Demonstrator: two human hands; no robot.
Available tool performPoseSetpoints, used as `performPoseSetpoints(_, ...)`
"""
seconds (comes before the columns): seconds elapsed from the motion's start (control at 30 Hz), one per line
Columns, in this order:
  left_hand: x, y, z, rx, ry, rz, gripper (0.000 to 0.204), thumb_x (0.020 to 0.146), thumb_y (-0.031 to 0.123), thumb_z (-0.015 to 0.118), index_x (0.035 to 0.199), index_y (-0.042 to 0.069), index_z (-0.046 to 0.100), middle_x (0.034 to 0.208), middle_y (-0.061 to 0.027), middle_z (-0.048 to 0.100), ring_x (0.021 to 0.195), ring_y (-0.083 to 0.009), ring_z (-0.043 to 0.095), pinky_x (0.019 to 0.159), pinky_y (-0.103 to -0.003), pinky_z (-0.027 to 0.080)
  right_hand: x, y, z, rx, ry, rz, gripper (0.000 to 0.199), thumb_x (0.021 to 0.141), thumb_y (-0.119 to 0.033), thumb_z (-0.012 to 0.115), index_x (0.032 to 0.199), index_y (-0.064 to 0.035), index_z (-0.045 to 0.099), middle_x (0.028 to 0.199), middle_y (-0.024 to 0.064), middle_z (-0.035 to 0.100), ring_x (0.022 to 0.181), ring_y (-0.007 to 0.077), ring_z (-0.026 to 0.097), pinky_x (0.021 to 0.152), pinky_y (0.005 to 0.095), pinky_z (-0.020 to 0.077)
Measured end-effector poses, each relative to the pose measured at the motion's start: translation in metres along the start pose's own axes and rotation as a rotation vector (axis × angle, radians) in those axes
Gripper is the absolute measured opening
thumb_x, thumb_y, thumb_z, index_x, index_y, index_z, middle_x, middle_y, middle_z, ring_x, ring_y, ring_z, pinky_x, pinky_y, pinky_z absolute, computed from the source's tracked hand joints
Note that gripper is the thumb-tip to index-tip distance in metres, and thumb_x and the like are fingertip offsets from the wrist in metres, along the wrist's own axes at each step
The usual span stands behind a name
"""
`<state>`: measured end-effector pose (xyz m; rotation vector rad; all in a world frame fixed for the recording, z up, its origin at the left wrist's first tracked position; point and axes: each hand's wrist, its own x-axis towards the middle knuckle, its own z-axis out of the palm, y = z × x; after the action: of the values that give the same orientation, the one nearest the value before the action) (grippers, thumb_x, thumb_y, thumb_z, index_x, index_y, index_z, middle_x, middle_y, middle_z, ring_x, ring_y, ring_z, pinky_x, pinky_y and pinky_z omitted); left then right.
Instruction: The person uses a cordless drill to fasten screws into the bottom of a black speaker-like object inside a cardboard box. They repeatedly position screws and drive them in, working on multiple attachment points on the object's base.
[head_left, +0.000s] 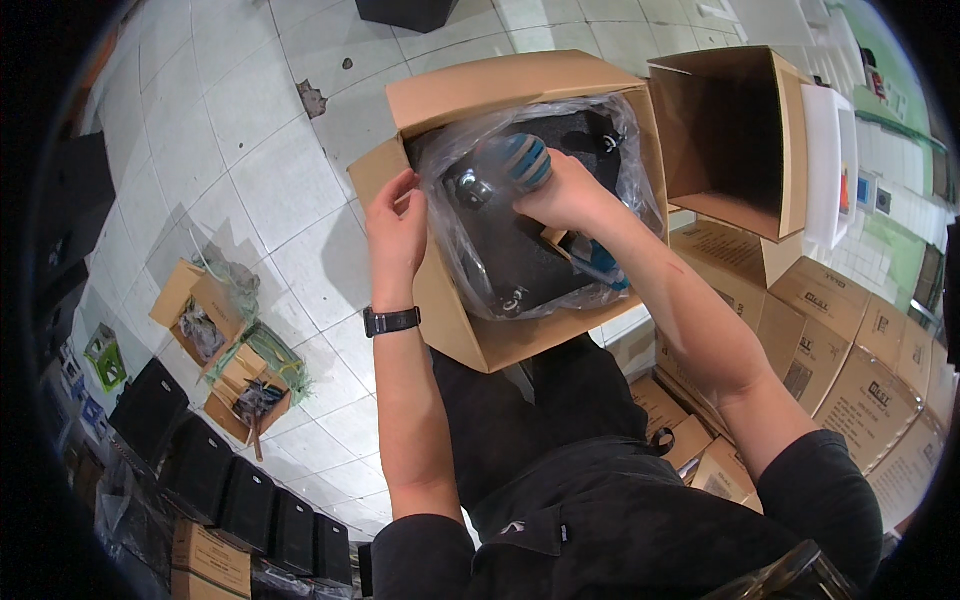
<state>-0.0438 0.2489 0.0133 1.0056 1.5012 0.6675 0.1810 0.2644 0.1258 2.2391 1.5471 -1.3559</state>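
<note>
My right hand [565, 195] is wrapped round the grip of a blue and black cordless drill [527, 160], whose front end is blurred. Its blue base [602, 265] shows below my wrist. The drill is over a black cabinet [530, 240] in a clear plastic bag [460, 255], inside an opened cardboard box [450, 320]. Caster wheels [472, 188] are at corners of the cabinet's upper face. My left hand [397, 230], below a dark wristband, is at the box's left edge beside the plastic. Its fingers are bent and apart from the thumb, with nothing visible between them.
An open carton [725, 140] adjoins on the right, beside a white foam piece [828, 165]. Stacked cartons [850, 340] fill the right side. On the tiled floor at left are small boxes of loose parts [250, 395]. Several black speakers [245, 505] line the lower left.
</note>
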Motion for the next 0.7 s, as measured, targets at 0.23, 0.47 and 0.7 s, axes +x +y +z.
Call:
performPoseSetpoints(0.23,0.000,-0.005,-0.011,0.054,0.069,0.015,0.040,0.100,0.016,0.064,0.136,0.000,0.068,0.131,-0.0155,0.074,0.118,-0.0280,0.072,0.103,-0.039,0.055,-0.001,0.007,0.005,-0.066,0.031,-0.056,0.049,0.080,-0.015,0.077,0.127,-0.0076,0.067,0.120,0.0217,0.074,0.115,0.0417,0.069,0.097,0.0464,0.0572)
performPoseSetpoints(0.47,0.001,-0.014,-0.004,0.055,0.095,0.002,0.041,0.099,0.016,0.064,0.137,-0.001,0.067,0.132,-0.0172,0.072,0.119,-0.0290,0.072,0.102,-0.039,0.055,-0.004,-0.003,0.017,-0.368,0.014,-0.232,0.055,0.075,-0.011,0.074,0.129,-0.0169,0.069,0.106,0.0213,0.076,0.102,0.0426,0.074,0.089,0.0526,0.0606)
performPoseSetpoints(0.7,-0.005,-0.019,-0.001,0.033,0.067,-0.002,0.041,0.102,0.019,0.066,0.138,0.000,0.066,0.132,-0.0149,0.072,0.117,-0.0257,0.072,0.101,-0.035,0.055,0.002,0.004,0.003,-0.384,-0.034,-0.260,0.061,0.075,-0.010,0.073,0.135,-0.0169,0.068,0.114,0.0194,0.076,0.109,0.0410,0.072,0.093,0.0515,0.0598)
